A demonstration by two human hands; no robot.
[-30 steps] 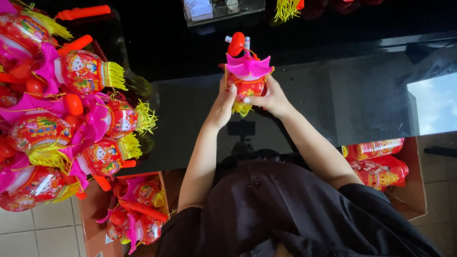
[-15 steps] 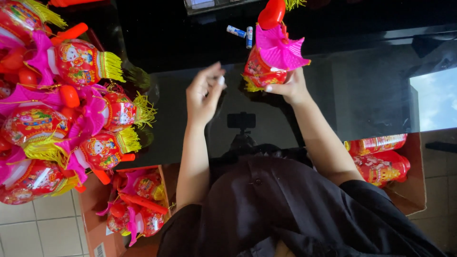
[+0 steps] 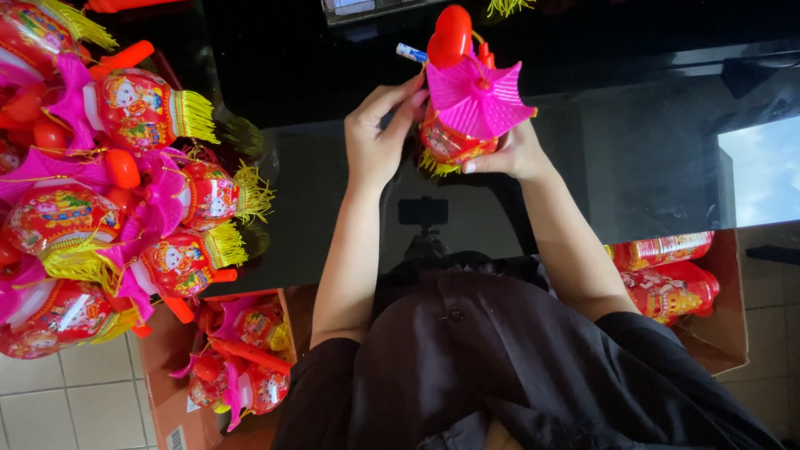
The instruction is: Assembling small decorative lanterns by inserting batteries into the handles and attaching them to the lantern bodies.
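Both hands (image 3: 379, 137) round lantern (image 3: 467, 112), lantern pile (image 3: 117, 192) alongside

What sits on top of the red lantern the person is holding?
A pink pleated roof caps the red lantern, with a red handle above it. The right hand grips the body and the left hand touches its side, hiding part of it.

One toy lantern (image 3: 467, 117), red with a pink pleated roof, was held between two hands, the left hand (image 3: 375, 137) and the right hand (image 3: 512, 154). About six finished lanterns (image 3: 142, 108) of the same kind were heaped on the dark surface (image 3: 650, 142) at the left; an exact count was prevented by overlap. Two cardboard boxes were seen: one box (image 3: 167, 392) with at least three lanterns, the other box (image 3: 725, 333) with two red lantern bodies (image 3: 667, 292).
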